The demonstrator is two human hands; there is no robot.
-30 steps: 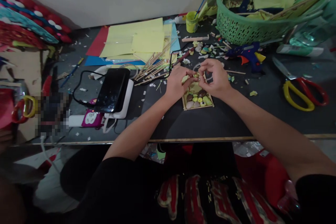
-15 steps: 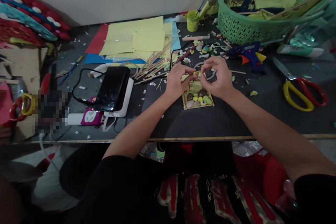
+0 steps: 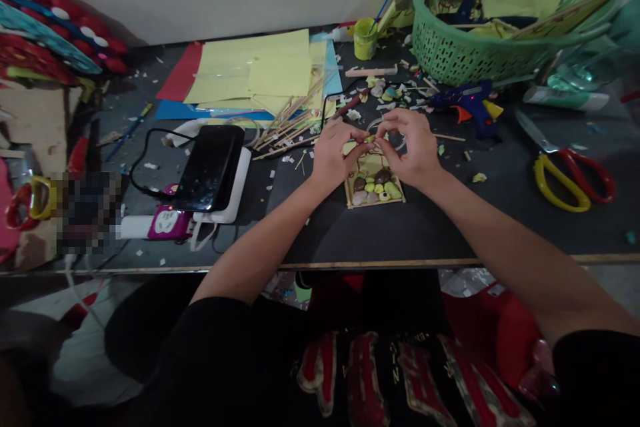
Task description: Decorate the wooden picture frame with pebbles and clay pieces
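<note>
In the middle of the dark table lies a small stick-edged panel (image 3: 370,163) with yellow, brown and pale pebbles (image 3: 384,187) along its near side. My left hand (image 3: 336,150) is over the panel's left part, thumb and forefinger pinching a tiny yellowish piece (image 3: 371,139). From the right, my right hand (image 3: 411,147) meets it, its fingertips pressed together at the same piece. What exactly the right fingers grip is too small to make out. A clear ring, perhaps a tape roll (image 3: 401,140), shows behind the right hand.
Thin wooden sticks (image 3: 287,125) and coloured paper (image 3: 280,73) lie behind my hands. A blue glue gun (image 3: 470,105), scissors (image 3: 563,170) and a green basket (image 3: 450,53) are on the right. A black phone (image 3: 210,167) and a purple plug adapter (image 3: 169,223) are left. Paper scraps are scattered about.
My right hand has moved left and its fingertips have closed against those of my left hand at the tiny piece. The view has shifted slightly.
</note>
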